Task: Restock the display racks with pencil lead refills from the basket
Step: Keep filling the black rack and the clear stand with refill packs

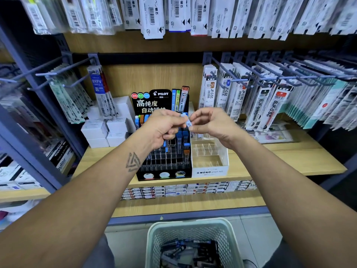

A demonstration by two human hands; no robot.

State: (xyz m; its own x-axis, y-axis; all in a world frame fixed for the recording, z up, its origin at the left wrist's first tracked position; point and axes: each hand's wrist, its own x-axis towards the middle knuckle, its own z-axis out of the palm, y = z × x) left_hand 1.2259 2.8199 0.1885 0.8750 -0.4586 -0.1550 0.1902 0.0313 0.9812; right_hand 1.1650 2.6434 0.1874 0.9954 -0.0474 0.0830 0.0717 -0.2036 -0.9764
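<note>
Holding a refill (187, 120) between them, both hands sit at the centre of the view, above the black rack (164, 151). The left hand (162, 128) pinches the refill's upper end with curled fingers; the right hand (210, 124), at 3 o'clock from it, pinches the lower end, where a white barcode label shows. The refill is a small blue-capped case, tilted, clear of the rack's slots and just in front of the rack's printed header card. A triangle tattoo marks the left forearm.

The black rack stands on the wooden shelf (289, 161). Its back rows hold upright refills with blue, black and orange tops, mostly toward its right side; the front rows of slots look bare, though the left hand and forearm hide part of them. Touching the rack at 3 o'clock is a clear rack (210, 157) with a white front, its dividers showing through.

At 6 o'clock, low in the view, a pale green perforated basket (228, 236) holds a loose heap of dark refills (185, 252), lying at all angles.

White boxes (104, 130) are stacked at 9 o'clock from the black rack. Packets (270, 105) hang from hooks at 2 o'clock, more hang at 10 o'clock, and a row of white-backed packets hangs along 12 o'clock.
</note>
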